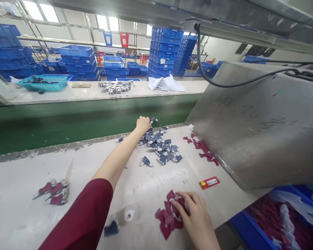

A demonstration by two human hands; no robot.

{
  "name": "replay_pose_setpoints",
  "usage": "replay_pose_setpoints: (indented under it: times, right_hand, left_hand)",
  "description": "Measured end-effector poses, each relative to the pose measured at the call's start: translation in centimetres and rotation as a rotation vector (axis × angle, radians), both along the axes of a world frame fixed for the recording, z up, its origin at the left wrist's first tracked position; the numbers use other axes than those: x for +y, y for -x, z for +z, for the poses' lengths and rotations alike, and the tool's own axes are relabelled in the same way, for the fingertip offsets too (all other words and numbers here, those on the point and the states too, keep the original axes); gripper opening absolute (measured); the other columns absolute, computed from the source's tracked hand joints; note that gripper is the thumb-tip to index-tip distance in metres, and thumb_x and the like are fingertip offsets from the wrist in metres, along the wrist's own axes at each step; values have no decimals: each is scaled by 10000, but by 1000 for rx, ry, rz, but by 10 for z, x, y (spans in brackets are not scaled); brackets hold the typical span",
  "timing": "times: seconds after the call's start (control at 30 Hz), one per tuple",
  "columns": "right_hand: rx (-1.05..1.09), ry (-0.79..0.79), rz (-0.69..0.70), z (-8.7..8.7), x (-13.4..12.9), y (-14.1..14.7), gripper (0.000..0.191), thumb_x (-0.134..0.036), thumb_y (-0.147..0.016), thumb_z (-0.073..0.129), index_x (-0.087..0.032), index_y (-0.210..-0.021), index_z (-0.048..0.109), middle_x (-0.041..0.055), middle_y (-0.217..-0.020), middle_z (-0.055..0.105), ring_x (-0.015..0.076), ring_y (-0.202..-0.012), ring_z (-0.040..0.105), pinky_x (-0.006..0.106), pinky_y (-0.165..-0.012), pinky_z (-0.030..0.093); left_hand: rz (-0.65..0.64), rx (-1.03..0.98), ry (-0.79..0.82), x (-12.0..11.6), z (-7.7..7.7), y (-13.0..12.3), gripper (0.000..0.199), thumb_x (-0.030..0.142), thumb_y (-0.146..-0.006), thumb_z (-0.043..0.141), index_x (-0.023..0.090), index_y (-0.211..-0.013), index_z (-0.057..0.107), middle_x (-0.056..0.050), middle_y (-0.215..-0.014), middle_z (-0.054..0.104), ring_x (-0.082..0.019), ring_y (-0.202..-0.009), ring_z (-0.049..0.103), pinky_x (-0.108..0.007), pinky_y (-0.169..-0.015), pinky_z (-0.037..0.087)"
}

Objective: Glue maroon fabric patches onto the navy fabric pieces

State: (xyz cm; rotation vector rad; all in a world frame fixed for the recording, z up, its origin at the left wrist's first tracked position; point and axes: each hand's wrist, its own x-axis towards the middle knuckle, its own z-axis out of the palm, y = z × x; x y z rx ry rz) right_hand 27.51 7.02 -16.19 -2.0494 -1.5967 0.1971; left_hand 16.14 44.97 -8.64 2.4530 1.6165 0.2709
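Head view: left hand (143, 125) curled at the far edge of the slate-blue cut pieces (159, 147) on the white bench (21, 215), hold unclear; right hand (190, 211) spread wide over the maroon cut pieces (168, 215); a careless sweep could knock pieces onto the green conveyor belt (75, 123).

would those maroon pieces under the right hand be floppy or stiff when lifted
Probably thin and light: the maroon pieces lie flat in a loose, overlapping pile. Being flat, they'd likely slide rather than roll. Stiffness is hard to tell.
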Motion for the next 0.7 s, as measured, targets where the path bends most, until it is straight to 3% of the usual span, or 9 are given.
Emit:
replay_pose_setpoints:
  times: [0.1,0.23,0.4,0.57,0.7]
  right_hand:
    - [91,74,44,-1,5,1,345,-531,-961,520,-275,-911,747,66,-920,726,247,-849,685,349,-723,581]
    - [139,64,19,3,9,7,305,-516,-929,574,-276,-1000,748,58,-917,737,248,-858,690,340,-723,579]
    - [178,49,-33,6,9,14,326,-557,-877,595,-272,-919,747,66,-926,730,274,-890,668,372,-747,557]
    - [261,68,-69,12,15,15,441,-669,-810,566,-253,-821,711,76,-850,724,284,-838,644,406,-744,529]
    - [340,109,-140,22,19,18,552,-787,-709,568,-247,-752,672,86,-796,711,296,-835,639,407,-725,510]
  left_hand:
    - [24,21,-18,12,-8,-4,319,344,-958,637,153,-1213,627,-110,-1283,622,-276,-1164,608,-506,-978,514]
    - [13,21,-52,14,-13,2,289,345,-962,628,156,-1181,637,-99,-1255,630,-262,-1139,612,-487,-967,511]
    - [-84,-22,-130,-10,3,38,174,206,-983,552,137,-1054,695,-143,-1149,697,-290,-1176,562,-454,-993,417]
    - [-103,-100,-229,-78,30,124,194,236,-997,526,199,-1060,705,-96,-1112,739,-275,-1126,575,-429,-967,374]
    - [-67,-249,-275,-166,27,200,164,264,-979,552,219,-978,709,-52,-977,765,-260,-999,625,-416,-915,385]
